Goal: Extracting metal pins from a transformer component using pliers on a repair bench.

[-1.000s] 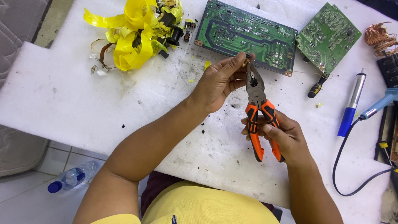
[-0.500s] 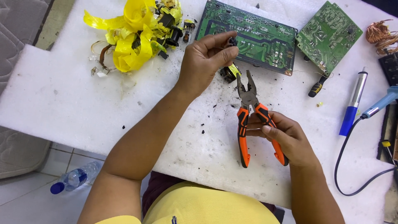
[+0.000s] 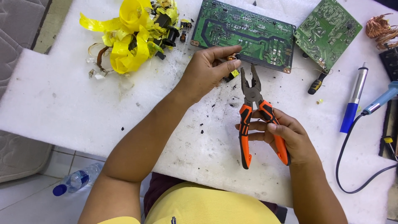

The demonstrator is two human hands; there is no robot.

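Note:
My right hand (image 3: 286, 137) grips orange-handled pliers (image 3: 253, 108) with the jaws apart and pointing away from me, over the white foam sheet (image 3: 62, 108). My left hand (image 3: 207, 72) pinches a small black and yellow electronic part with copper winding (image 3: 232, 74) between thumb and fingers, just left of the plier jaws. The part sits just in front of a large green circuit board (image 3: 244, 29). Black crumbs lie scattered on the foam below the hands.
A pile of yellow tape and black parts (image 3: 132, 35) lies at the far left. A second green board (image 3: 327, 31), copper wire (image 3: 379, 27), a small screwdriver (image 3: 317, 85), a blue desoldering pump (image 3: 354, 99) and a soldering iron with cable (image 3: 381, 99) lie right. A water bottle (image 3: 76, 180) lies on the floor.
My left hand has moved up and left away from the pliers, carrying the small part toward the board's edge. The plier jaws have opened and the pliers have drawn back slightly.

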